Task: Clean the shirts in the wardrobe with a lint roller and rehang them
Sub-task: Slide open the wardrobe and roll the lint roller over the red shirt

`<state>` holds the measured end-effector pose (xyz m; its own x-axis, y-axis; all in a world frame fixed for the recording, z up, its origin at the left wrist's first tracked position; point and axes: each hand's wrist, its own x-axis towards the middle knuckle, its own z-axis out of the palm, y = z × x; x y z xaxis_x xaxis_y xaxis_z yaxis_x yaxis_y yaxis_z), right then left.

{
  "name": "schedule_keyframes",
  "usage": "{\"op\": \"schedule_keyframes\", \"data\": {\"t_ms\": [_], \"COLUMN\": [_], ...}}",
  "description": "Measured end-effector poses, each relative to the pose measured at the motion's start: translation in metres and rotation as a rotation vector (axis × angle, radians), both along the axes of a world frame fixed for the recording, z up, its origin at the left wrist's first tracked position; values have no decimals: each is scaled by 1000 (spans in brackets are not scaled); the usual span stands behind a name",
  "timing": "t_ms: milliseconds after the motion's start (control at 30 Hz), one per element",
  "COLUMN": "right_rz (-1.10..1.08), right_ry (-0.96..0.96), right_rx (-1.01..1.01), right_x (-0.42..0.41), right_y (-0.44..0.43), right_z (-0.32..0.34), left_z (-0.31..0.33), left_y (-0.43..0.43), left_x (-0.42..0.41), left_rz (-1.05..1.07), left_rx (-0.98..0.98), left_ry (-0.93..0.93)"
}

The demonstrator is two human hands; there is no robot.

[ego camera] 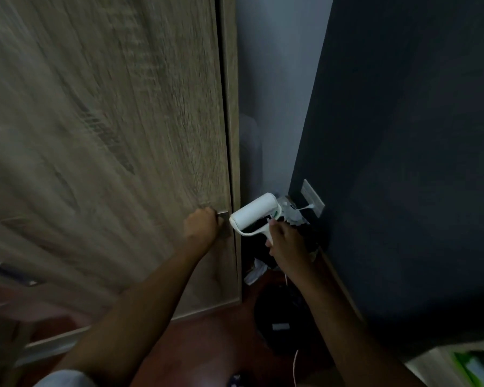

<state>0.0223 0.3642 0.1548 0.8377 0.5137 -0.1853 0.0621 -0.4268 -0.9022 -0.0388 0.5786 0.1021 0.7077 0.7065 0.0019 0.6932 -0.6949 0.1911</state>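
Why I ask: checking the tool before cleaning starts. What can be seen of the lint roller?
The lint roller is white and looks plastic: a cylinder on a curved frame that runs down into a handle, with a green mark at its right end. The right hand grips the handle and holds it in the air, roll tilted with its left end lower, just right of the wardrobe door. Nothing else appears to touch it.

So the wardrobe door (109,135) takes up the left side and the wall (403,135) is on the right, with a gap (253,93) between them. The left hand (203,226) grips the handle (223,215) at the door's right edge. Just right of it, the right hand (287,247) holds the lint roller (254,212) in front of the wall socket (314,198).
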Motion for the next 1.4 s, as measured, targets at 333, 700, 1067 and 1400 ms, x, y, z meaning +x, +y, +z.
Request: {"op": "schedule_keyframes", "data": {"t_ms": [333,700,1067,1400], "right_rz": [95,235,381,390], "right_ry": [-12,-84,-191,-207], "right_rx": [38,108,195,250], "right_x": [-2,-39,-116,-172], "right_y": [11,66,178,254], "right_z": [-4,-3,24,38], "left_z": [-6,-6,106,165], "left_y": [-4,46,105,185], "left_x": [-21,-109,-219,-258], "left_rz": [135,421,549,397], "left_rx": [31,-3,329,580], "left_ry": [-17,-118,-909,-879]}}
